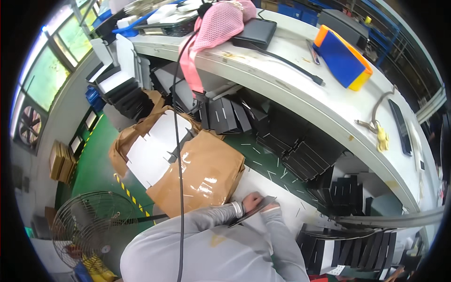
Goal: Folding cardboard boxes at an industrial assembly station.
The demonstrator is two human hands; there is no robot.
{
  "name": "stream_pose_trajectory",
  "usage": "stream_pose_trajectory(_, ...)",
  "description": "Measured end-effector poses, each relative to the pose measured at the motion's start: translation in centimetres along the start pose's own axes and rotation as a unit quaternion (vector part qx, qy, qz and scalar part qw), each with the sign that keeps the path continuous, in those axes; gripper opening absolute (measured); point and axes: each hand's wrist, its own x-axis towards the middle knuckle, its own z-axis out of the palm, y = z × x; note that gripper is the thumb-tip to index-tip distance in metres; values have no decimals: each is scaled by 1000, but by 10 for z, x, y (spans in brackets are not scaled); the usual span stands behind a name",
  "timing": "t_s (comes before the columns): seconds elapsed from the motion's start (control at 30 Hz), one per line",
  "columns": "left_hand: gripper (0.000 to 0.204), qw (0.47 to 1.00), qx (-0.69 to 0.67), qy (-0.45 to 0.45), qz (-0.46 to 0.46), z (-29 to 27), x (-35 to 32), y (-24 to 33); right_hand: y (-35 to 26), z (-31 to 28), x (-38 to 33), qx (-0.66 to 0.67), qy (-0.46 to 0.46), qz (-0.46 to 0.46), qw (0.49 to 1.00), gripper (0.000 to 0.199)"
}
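While both hands [252,201] grip a dark panel [256,209] over a white surface [290,201], striped tape [128,192] crosses green floor [96,171].

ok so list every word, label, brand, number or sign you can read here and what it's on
None can be read.
Fan: a small round mark at its centre, too small to read.
White sheet at lower right: dark specks, too small to read.
Brown paper package: glare on it, no readable text.
Dark flat piece by the left hand: no readable text.
Floor tape: yellow and black stripes, no lettering visible.
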Motion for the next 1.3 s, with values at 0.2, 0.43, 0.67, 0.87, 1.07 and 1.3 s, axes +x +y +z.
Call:
stream_pose_trajectory(0.2, 18, 1000, -6, -13, -16, -1, 4, 8, 13, 16, -3, 8, -27, -12, 1000, 16)
stream_pose_trajectory(0.43, 22, 999, -26, -2, -20, 12, 0, 5, 19, 19, -10, 3, -53, 33, 998, 21)
stream_pose_trajectory(0.67, 16, 999, -23, -19, 17, -6, -1, -18, 0, -33, -30, 30, -34, 38, 998, 24)
stream_pose_trajectory(0.87, 18, 955, -246, -67, -149, -19, 0, -62, 7, -33, -56, -21, -121, 117, 986, 24)
stream_pose_trajectory(1.07, 20, 935, -221, -176, -214, -8, 15, -60, 17, -65, -69, 9, -157, 252, 955, 23)
stream_pose_trajectory(1.3, 23, 925, -257, -130, -247, -6, 17, -58, -55, -279, -134, -78, 153, 205, 964, 12)
